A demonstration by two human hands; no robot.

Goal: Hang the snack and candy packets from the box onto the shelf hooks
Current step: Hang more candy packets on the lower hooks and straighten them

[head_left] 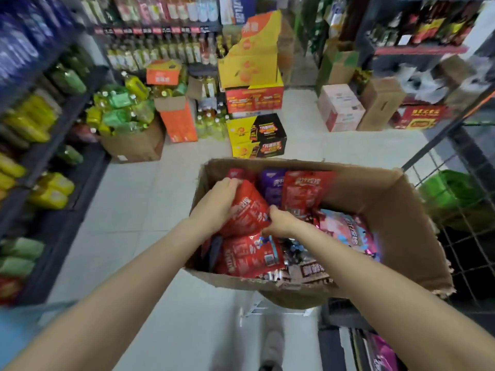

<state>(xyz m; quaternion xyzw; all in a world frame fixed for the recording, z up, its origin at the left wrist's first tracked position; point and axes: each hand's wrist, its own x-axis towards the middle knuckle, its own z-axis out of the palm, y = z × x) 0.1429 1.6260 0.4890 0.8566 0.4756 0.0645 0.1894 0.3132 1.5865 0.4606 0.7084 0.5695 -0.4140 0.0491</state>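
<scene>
Hands: both reach down into the cardboard box (385, 210), close together over one red snack packet (247, 210)
Left hand (217, 203): fingers curled over the far upper edge of the red snack packet, gripping it; palm lies against the packet's left side
Right hand (280, 222): thumb and fingers pinch the near right corner of the same packet; forearm crosses the box's near rim
Red snack packet: tilted up between the two hands, raised a little above the other packets, inside the box's left half
Under the hands: a second red packet (246, 257) lies flat, just below the held one; dark brown candy packets (310, 271) sit to the right of it, against the near wall of the box
Beyond the hands: a purple packet (270, 183) and another red packet (305, 191) stand upright against the far wall, touching each other
Right of the right hand: a pink and blue candy packet (348, 228), lying flat in the box; lettering too blurred to read
Cardboard box: open at the top, rim torn, flaps ragged on the right side
Right of the box: a black wire grid shelf (455, 253), just beside the box wall
Far ahead of the hands: stacked drink cartons (254, 100) on the pale tiled floor (134, 210)
Left of the left arm: dark shelves (40, 162) with yellow and green packs; blurred
</scene>
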